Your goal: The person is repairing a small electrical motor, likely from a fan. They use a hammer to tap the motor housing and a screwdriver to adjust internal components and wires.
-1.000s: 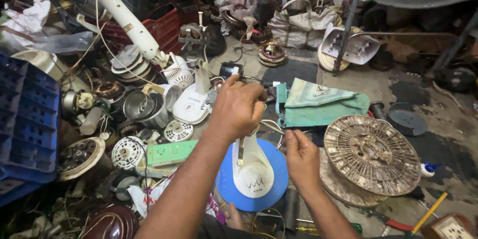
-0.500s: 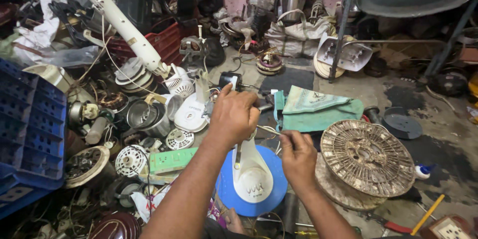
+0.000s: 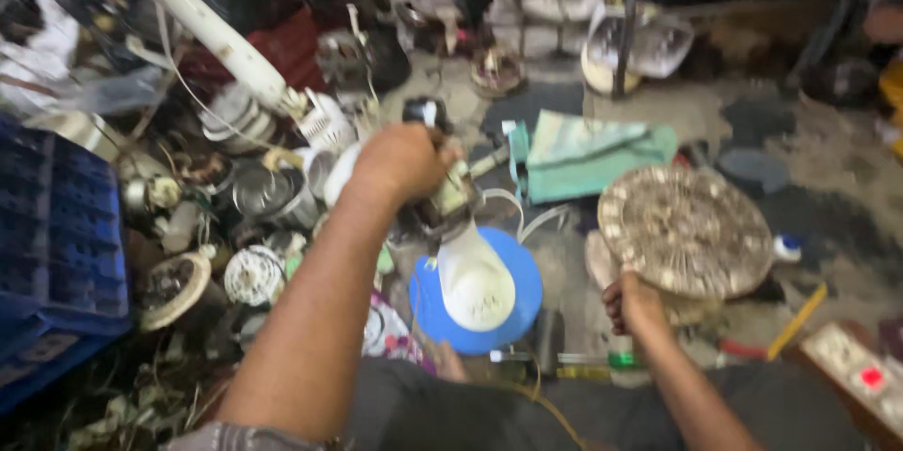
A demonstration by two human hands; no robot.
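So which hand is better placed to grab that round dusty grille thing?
The right hand, probably. It sits at the edge of the round grille, while the left hand grips the fan part above the blue base.

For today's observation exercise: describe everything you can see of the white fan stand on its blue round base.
The fan stand is a white, plastic-looking, cone-like neck rising from a blue round base on the cluttered floor. It stands upright before the seated person. The left hand grips its upper end. The right hand rests apart, beside a round metal grille. Blur hides detail.

Both forearms are bare, a grey patterned sleeve edge shows at the left elbow, and dark grey trousers cover the lap.
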